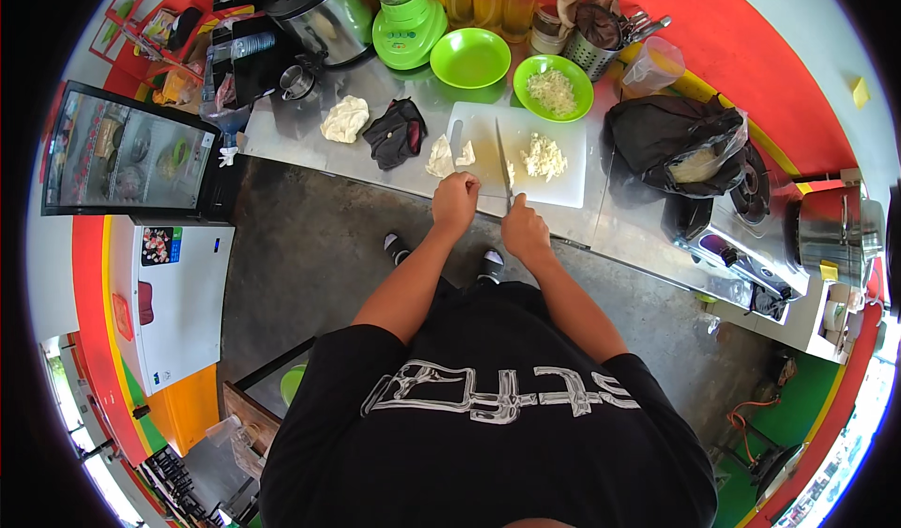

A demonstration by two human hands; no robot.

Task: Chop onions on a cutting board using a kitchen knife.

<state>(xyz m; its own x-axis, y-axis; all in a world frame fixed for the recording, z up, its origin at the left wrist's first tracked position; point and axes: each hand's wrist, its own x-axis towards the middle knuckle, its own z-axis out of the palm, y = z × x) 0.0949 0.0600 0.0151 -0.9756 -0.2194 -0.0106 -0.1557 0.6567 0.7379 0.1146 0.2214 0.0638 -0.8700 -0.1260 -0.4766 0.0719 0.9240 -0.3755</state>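
My right hand (526, 229) grips a kitchen knife (502, 151) by its handle, the blade pointing away from me over a white cutting board (479, 116). Right of the blade lies a heap of chopped pale food (545, 158), with a few bits close against the blade. My left hand (455, 204) is at the board's front edge, fingers curled in; nothing shows between them. Just beyond it are a larger pale piece (440, 157) and a smaller pale piece (465, 153) at the board's left side. Behind the board, a green bowl (519, 70) holds shredded pale food (554, 92).
Another green bowl (470, 58), a green blender (408, 32) and oil bottles (487, 0) stand behind. Left are a crumpled white bag (345, 119) and black bag (395, 134). A large black bag (669, 137) and gas stove (746, 229) are right. The steel counter's edge (352, 180) runs before me.
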